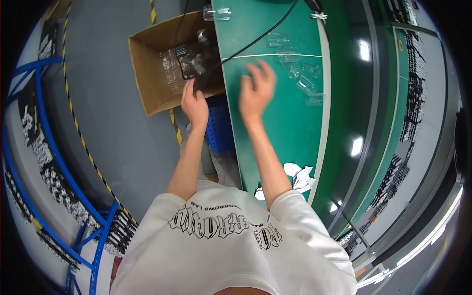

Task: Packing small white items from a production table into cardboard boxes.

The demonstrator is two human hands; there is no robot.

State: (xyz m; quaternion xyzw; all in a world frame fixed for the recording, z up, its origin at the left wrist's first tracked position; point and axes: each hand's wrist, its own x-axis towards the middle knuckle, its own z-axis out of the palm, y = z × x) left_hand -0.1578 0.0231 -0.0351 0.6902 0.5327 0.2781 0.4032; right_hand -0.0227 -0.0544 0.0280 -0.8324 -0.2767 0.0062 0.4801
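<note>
My left hand [195,107] hovers at the near edge of an open cardboard box [142,78], its fingers stretched out and the thumb apart. Inside the box lie several clear plastic containers [172,69], some tipped at angles. A black cable [260,38] loops down close to my left fingertips; I see no grip on it. Over the green tabletop [280,132], my right hand [257,93] is raised with fingers apart and slightly curled, holding nothing. To its right, several more clear plastic containers [305,86] lie loose on the table, and another [217,14] lies at the table's far left edge.
Crumpled white paper [299,177] lies on the near part of the table. A blue perforated bin [220,127] stands below the table edge, beside my legs. Blue-framed shelving [46,128] with stocked parts is at left. Yellow-black tape [78,125] marks the grey floor.
</note>
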